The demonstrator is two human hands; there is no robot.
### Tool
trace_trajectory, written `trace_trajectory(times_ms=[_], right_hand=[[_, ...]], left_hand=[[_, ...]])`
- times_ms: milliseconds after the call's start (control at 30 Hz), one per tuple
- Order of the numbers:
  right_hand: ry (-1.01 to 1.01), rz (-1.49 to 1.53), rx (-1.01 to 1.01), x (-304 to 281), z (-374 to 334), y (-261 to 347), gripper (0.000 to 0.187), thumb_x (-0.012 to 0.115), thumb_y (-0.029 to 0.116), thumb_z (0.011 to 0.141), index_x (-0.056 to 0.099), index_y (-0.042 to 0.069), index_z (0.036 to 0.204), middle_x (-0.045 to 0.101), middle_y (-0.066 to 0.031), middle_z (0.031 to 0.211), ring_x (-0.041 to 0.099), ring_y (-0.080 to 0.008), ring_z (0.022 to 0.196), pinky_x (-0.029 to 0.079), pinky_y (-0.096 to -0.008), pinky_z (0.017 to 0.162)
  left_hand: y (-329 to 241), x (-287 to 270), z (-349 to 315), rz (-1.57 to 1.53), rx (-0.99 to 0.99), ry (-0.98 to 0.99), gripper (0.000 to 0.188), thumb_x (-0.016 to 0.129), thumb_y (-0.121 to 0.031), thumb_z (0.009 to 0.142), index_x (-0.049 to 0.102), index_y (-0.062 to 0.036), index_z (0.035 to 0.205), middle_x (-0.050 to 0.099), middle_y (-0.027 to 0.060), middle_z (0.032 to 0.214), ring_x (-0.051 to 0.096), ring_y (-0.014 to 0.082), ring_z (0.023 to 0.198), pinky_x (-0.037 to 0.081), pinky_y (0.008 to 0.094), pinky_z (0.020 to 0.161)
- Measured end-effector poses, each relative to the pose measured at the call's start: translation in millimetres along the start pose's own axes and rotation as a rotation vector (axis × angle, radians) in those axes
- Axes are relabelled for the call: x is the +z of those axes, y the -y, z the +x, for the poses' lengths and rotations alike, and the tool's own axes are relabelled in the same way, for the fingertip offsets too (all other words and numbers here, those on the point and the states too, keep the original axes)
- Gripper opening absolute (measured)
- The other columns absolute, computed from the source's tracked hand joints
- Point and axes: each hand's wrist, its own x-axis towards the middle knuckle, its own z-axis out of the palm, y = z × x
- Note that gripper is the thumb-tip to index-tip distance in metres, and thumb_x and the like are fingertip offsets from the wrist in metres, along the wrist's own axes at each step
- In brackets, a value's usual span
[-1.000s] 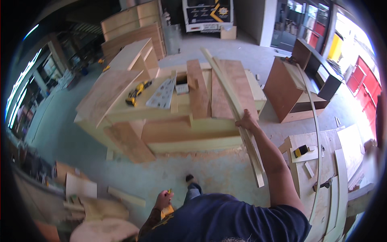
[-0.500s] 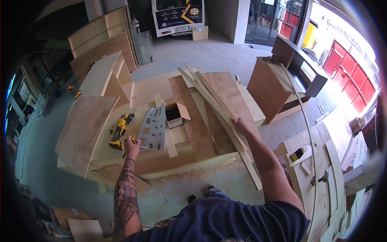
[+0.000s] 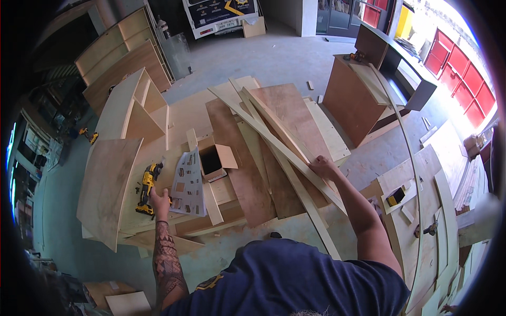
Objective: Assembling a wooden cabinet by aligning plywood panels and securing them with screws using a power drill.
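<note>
My right hand (image 3: 323, 168) is closed on a long wooden strip (image 3: 276, 124). Two more strips (image 3: 253, 122) cross beside it, lying at a slant over brown plywood panels (image 3: 226, 152) on the low wooden work surface. In my left hand (image 3: 159, 202) is a small yellow-and-black tool (image 3: 169, 200), mostly hidden by the fingers. Right beside that hand lies a yellow-and-black power tool (image 3: 146, 192). A printed sheet with pictures (image 3: 188, 184) rests to its right, next to an open cardboard box (image 3: 212, 160).
A wooden cabinet frame (image 3: 138, 108) stands at the far left, with a loose panel (image 3: 108, 184) in front. To the right are a brown cabinet (image 3: 350, 100) and a board stack (image 3: 421, 210) bearing tools. A parked vehicle (image 3: 219, 18) is at the back.
The view has shifted. My left hand has come closer to the power tool, keeping the small tool. The strips have spread and now cross more widely, with my right hand still on one.
</note>
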Motion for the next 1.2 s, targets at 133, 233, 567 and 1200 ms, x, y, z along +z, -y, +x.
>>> trace_trajectory(times_ms=[133, 233, 567, 1200], right_hand=[[-0.001, -0.007, 0.029, -8.9, -24.9, -4.5, 0.089, 0.079, 0.062, 0.078, 0.061, -0.005, 0.135, 0.069, -0.0276, 0.125, 0.066, -0.0386, 0.120, 0.053, -0.0453, 0.101], [0.023, -0.052, 0.007, 5.1, -30.1, 28.5, 0.094, 0.081, 0.061, 0.074, 0.058, -0.005, 0.137, 0.070, -0.0267, 0.123, 0.067, -0.0385, 0.118, 0.054, -0.0452, 0.099], [-0.081, 0.014, -0.138, 5.7, -16.3, 21.6, 0.059, 0.073, 0.048, 0.086, 0.066, -0.001, 0.118, 0.072, -0.0248, 0.106, 0.068, -0.0384, 0.109, 0.053, -0.0479, 0.095], [-0.302, 0.017, -0.227, 18.5, -66.9, -2.4, 0.038, 0.066, 0.028, 0.093, 0.062, -0.003, 0.114, 0.065, -0.0244, 0.106, 0.066, -0.0433, 0.099, 0.052, -0.0496, 0.086]], left_hand=[[-100.8, -16.1, -44.2, -0.200, 0.258, -0.346, 0.043, 0.068, -0.015, 0.098, 0.058, -0.0001, 0.138, 0.062, 0.0215, 0.130, 0.058, 0.0384, 0.121, 0.048, 0.0492, 0.105], [-170.2, -18.3, -82.9, -0.358, 0.666, -0.157, 0.039, 0.064, -0.015, 0.101, 0.059, -0.0020, 0.137, 0.064, 0.0151, 0.129, 0.063, 0.0296, 0.116, 0.050, 0.0426, 0.103], [-340.8, 133.1, -179.6, -0.329, 1.386, 0.602, 0.072, 0.077, -0.036, 0.092, 0.050, -0.0080, 0.152, 0.052, 0.0194, 0.143, 0.048, 0.0390, 0.137, 0.040, 0.0542, 0.116], [-417.9, 156.5, -131.4, -0.399, 0.592, 0.816, 0.119, 0.073, -0.053, 0.092, 0.005, 0.0187, 0.158, 0.053, 0.0396, 0.141, 0.062, 0.0447, 0.125, 0.053, 0.0456, 0.105]])
